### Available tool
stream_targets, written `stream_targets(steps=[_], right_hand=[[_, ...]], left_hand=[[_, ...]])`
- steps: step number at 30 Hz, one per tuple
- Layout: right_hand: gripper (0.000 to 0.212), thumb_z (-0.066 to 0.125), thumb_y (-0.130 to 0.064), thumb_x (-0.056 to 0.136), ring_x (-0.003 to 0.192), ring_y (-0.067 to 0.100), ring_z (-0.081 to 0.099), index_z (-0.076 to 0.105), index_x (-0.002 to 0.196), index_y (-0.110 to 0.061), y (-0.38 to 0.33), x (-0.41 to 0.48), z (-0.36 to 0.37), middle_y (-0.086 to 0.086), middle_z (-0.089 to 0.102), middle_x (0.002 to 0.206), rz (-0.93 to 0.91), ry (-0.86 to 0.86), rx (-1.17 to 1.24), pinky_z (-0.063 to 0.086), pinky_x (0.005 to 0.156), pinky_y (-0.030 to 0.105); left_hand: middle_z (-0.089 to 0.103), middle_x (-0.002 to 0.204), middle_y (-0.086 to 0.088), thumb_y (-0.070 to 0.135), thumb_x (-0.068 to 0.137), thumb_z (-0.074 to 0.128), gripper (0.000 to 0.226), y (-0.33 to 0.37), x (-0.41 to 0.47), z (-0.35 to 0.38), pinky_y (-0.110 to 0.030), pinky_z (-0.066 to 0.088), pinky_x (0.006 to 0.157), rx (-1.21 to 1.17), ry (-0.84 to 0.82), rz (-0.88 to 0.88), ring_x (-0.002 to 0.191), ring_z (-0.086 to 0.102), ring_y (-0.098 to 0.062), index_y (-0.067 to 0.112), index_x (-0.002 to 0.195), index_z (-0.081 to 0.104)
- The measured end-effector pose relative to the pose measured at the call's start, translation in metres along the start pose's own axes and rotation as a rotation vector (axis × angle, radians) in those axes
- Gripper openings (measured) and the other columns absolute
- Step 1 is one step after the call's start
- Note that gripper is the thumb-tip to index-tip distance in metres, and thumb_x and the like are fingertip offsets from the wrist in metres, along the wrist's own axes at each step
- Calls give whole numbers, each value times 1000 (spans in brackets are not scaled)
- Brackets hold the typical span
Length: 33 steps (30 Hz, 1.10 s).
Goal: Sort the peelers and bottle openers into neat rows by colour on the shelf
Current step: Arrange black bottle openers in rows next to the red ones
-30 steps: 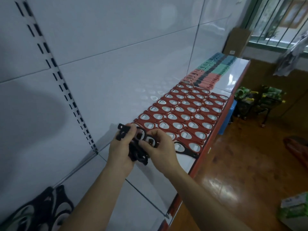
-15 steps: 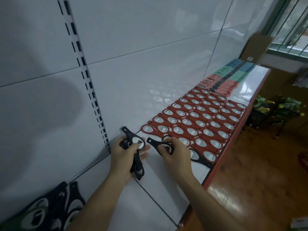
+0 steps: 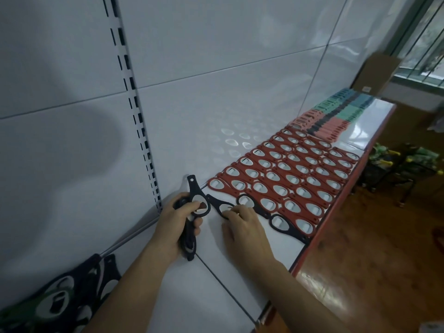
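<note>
My left hand is closed around a bundle of black plastic bottle openers with oval metal inserts, just left of centre. One opener sticks up out of the grip and the rest hang below the palm.

My right hand has its fingertips on a single black bottle opener lying on the white shelf at centre frame. I cannot tell whether they pinch it or only press it.

**Risks from this position**
- The single opener lies right beside the rows of red bottle openers – a sideways push could knock the nearest red pieces out of line.
- The bundle is loosely stacked. If the left grip slackens, pieces could slide out onto the shelf.
- The two black openers already laid down sit close to the shelf's red front edge. A nudge from my right forearm could send them to the floor.
- The black row angles across the red ones, so poor spacing now would carry through every later piece.

More black openers lie in a heap at lower left. The pink, teal and dark peelers lie in bands at upper right.

**Writing:** none readable – the cardboard box at upper right carries a small label, too blurred to read.
</note>
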State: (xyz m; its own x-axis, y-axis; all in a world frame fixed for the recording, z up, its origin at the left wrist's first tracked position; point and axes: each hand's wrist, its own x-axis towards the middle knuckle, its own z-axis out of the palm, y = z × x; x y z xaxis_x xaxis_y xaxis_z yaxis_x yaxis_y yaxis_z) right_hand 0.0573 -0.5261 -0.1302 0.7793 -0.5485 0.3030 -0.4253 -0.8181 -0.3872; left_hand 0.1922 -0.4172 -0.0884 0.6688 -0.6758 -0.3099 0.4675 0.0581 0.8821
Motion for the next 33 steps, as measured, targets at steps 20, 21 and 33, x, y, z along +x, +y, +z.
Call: stream_targets(steps=[20, 21, 33], right_hand=[[46, 40, -37, 102, 114, 22, 47, 46, 143, -17, -16, 15, 5, 4, 45, 136, 68, -111, -170, 50, 87, 35], [47, 40, -38, 102, 115, 22, 46, 45, 144, -17, -17, 15, 5, 4, 45, 136, 80, -112, -169, 50, 88, 35], [34, 55, -21, 104, 104, 11, 65, 57, 136, -32, -7, 25, -38, -13, 66, 119, 147, 1, 837, 57, 88, 30]], left_hand=[[58, 69, -9, -1, 95, 59, 14, 0, 0, 2, -26, 39, 46, 42, -6, 17, 52, 48, -18, 11, 90, 61], [58, 69, -9, -1, 95, 59, 14, 0, 0, 2, -26, 39, 46, 42, -6, 17, 52, 48, -18, 11, 89, 61], [48, 70, -13, 1, 90, 69, 5, 7, -3, -4, -27, 37, 46, 399, -258, -26, 50, 47, -21, 5, 92, 68]])
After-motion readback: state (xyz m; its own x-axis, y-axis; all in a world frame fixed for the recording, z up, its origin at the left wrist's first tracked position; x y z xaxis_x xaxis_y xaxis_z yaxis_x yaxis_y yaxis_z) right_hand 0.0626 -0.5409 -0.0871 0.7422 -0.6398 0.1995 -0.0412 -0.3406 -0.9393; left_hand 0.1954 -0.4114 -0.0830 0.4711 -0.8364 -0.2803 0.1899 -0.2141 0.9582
